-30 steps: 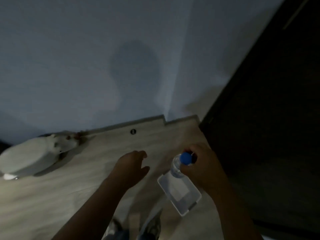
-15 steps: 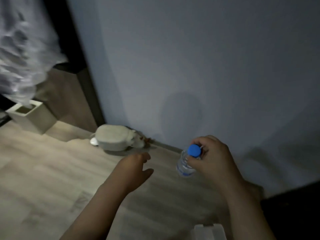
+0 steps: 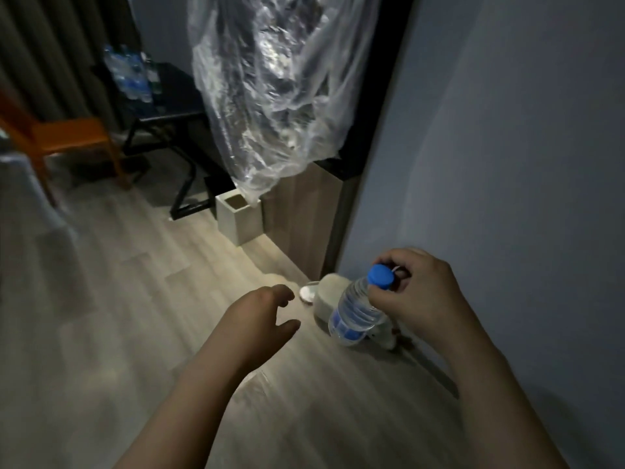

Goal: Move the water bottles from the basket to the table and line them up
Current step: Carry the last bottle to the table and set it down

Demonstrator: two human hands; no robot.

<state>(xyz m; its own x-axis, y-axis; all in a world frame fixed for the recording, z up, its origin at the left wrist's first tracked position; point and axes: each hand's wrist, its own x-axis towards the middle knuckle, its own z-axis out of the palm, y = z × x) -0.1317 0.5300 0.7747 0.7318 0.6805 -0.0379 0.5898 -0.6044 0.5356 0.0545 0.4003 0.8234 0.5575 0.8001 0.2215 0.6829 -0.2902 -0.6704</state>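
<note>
Water bottle (image 3: 355,313): clear, blue cap, tilted, held above the floor.
Right hand (image 3: 419,292): fingers (image 3: 397,260) grasping the bottle at its neck, by the cap.
Left hand (image 3: 267,316): fingers (image 3: 282,294) released, loosely curled, holding nothing, near the bottle's left.
Further bottles (image 3: 130,76): clustered on a dark surface (image 3: 176,96), well beyond both hands' fingers, far upper left.

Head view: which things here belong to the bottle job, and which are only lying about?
Job: water bottle in the right hand; empty left hand; black table; bottles on it.
Lying about: orange chair; white bin; plastic sheet.
</note>
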